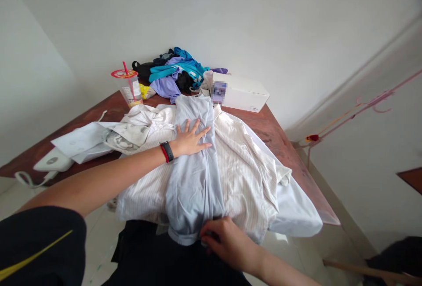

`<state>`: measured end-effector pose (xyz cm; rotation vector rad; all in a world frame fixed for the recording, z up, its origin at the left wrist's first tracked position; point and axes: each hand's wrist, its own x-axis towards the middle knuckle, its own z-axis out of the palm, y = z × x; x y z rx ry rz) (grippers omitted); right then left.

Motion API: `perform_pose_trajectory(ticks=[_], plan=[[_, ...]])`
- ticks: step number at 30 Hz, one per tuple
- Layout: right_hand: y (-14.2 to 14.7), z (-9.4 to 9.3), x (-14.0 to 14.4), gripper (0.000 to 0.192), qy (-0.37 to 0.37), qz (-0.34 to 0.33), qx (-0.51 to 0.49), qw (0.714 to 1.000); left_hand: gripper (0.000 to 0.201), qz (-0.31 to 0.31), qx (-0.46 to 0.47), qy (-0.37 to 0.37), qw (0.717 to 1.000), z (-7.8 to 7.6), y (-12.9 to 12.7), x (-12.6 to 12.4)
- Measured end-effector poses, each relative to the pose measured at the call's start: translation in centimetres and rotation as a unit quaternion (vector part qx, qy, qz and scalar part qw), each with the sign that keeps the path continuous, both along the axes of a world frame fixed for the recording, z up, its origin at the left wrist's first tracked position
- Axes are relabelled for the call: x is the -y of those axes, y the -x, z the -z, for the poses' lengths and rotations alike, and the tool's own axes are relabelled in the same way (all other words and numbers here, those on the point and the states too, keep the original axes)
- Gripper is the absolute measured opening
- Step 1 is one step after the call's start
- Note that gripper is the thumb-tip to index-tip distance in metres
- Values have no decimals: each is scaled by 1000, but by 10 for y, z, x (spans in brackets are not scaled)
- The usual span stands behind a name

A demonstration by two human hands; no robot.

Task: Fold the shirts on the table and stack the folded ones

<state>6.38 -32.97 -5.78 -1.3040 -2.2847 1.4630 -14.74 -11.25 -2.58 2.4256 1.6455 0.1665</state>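
Note:
A light grey garment [194,180], folded into a long narrow strip, lies lengthwise over a cream striped shirt [244,167]. My left hand [191,138] presses flat on the strip's upper half, fingers spread. Down at the table's near edge, my right hand [227,240] has its fingers curled round the lower right corner of the grey garment. Some of that cloth is hidden behind the fingers. Beneath the striped shirt, white cloth [296,211] sticks out on the right and hangs over the edge.
On the dark wooden table [283,132] stand a plastic cup [130,90] with a red straw and a white box [242,92]. A clothes pile [178,72] rests against the wall. White paper [85,138] and a white device with a cord [52,160] lie at left.

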Motion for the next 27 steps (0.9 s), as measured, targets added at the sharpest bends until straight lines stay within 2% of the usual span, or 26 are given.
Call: perform_pose_trajectory(ticks=[3,5,7,9,11,12,14,16,18,20,22,27], plan=[[-4,1,9,20,49,6,-31,998,81,-1,16,-13,1000,-4,3,15],[-7,-10,13,22,128,2,-78,989,74,24,46,-13,999,-11,12,38],[-9,-26,12,32,189,0,-125,974,65,68,93,-11,993,-23,26,72],[-11,-41,6,36,188,-3,-150,971,50,121,163,-25,979,-33,41,116],[-12,-51,-2,33,164,-33,-145,975,31,145,229,2,963,-35,53,165],[-12,-52,-6,32,156,-64,-129,977,22,157,247,20,956,-31,57,188],[-13,-50,-14,30,147,-142,-87,975,14,167,239,37,956,-13,59,230],[-12,-45,-20,31,140,-206,-57,967,24,133,195,30,971,14,55,258],[-10,-41,-22,33,139,-239,-60,959,34,95,164,32,981,40,49,272],[-9,-42,-23,36,138,-253,-85,954,28,78,151,37,985,59,44,276],[-9,-48,-25,38,137,-264,-110,948,22,79,152,22,985,67,40,274],[-20,-62,-28,40,123,-259,-108,952,27,59,204,-127,969,66,49,282]])
